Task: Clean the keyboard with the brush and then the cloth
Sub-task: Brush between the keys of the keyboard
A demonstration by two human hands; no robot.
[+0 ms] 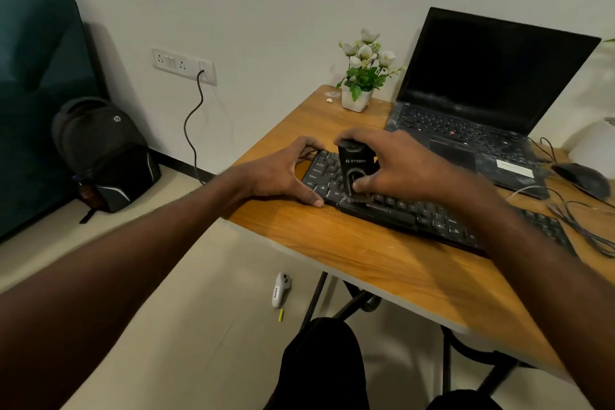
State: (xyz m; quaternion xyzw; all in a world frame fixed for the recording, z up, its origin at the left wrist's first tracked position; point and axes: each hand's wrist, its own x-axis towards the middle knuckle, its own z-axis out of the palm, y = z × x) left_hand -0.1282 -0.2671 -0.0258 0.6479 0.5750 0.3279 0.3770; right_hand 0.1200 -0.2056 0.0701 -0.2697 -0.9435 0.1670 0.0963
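Note:
A black keyboard (404, 210) lies slantwise on the wooden table (349, 256). My left hand (283, 173) grips the keyboard's left end, thumb at its front edge and fingers curled over its far corner. My right hand (396, 165) holds a black brush (355, 167) upright, with its lower end down on the keys near the left part of the keyboard. The bristles are hidden against the dark keys. No cloth is in view.
An open black laptop (479, 103) stands behind the keyboard, a potted white flower (361, 73) to its left, a mouse (582, 178) and cables (585, 226) at the right. On the floor lie a white controller (281, 289), a yellow bit, and a backpack (103, 153).

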